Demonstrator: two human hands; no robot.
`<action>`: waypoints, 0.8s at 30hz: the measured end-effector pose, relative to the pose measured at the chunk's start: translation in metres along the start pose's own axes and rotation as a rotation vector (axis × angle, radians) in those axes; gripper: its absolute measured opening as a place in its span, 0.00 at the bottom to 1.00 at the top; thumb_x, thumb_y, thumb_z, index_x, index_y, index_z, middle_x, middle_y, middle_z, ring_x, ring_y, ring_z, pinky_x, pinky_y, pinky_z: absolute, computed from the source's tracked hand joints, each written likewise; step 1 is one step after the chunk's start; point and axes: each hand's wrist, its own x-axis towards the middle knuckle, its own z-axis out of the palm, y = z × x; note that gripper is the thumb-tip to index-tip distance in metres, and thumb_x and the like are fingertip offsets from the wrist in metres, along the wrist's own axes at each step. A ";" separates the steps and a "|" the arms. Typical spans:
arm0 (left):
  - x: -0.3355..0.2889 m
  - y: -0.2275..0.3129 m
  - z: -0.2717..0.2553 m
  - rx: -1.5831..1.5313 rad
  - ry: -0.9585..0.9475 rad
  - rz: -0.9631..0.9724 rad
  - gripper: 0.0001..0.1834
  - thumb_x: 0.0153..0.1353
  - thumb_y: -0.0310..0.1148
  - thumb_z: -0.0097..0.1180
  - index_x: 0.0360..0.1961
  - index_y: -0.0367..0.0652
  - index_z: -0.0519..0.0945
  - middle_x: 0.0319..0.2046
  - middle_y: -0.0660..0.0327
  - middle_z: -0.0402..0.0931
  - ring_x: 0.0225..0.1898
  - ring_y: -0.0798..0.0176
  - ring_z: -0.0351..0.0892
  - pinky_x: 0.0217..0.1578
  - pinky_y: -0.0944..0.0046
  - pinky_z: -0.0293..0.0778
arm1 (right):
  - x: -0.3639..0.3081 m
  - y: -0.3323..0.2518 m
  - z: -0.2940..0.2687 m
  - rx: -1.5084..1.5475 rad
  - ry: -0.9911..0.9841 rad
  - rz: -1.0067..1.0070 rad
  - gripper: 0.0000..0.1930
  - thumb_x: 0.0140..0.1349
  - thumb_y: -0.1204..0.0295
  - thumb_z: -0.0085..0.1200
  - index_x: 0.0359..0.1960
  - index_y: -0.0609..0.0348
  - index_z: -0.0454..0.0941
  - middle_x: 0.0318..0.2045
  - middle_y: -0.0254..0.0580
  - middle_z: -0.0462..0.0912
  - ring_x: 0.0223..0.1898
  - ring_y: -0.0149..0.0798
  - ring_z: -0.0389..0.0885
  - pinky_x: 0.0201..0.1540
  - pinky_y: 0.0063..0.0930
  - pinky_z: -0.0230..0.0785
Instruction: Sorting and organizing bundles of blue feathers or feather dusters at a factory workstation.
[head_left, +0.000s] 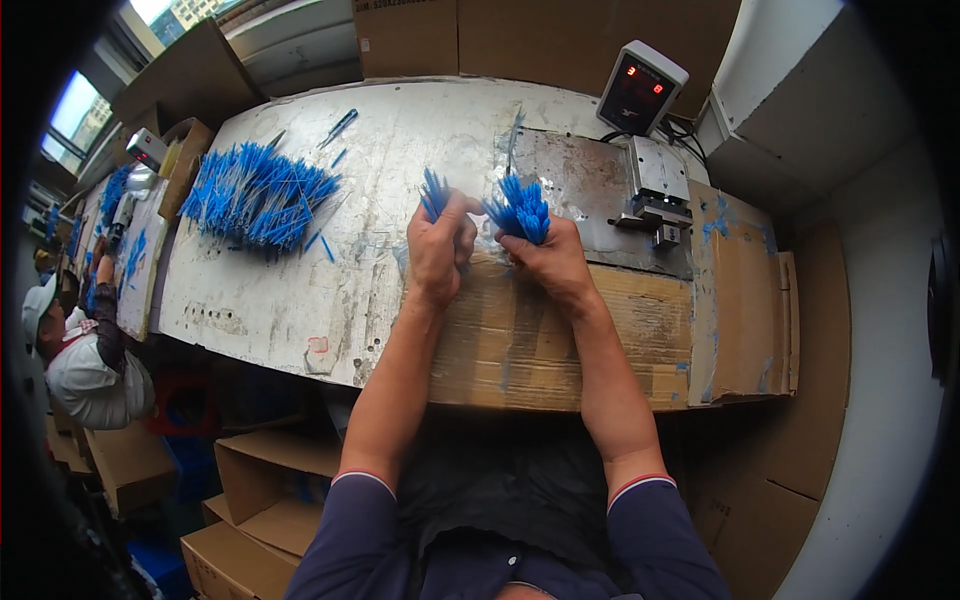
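In front of me, both hands are raised over the near middle of the worktable. My left hand is closed on a small bunch of thin blue plastic sticks, slightly blurred. My right hand grips a thicker bundle of blue plastic sticks, their ends fanning out at the top. The two bunches are apart. Away to the left lies a large loose pile of blue and pale sticks, with a few strays beside it. Exactly what the sticks are, I cannot tell.
A metal fixture on a steel plate stands right, below a display box with red digits. A screwdriver lies at the back. Cardboard covers the near edge. Open cartons sit below left; a co-worker works far left.
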 end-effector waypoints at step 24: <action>0.000 -0.001 0.011 0.022 0.108 -0.100 0.15 0.63 0.27 0.69 0.49 0.43 0.79 0.26 0.68 0.77 0.16 0.80 0.63 0.14 0.75 0.54 | 0.005 -0.009 -0.004 0.797 -0.022 0.373 0.19 0.54 0.84 0.52 0.49 0.78 0.75 0.40 0.68 0.84 0.37 0.58 0.90 0.38 0.45 0.89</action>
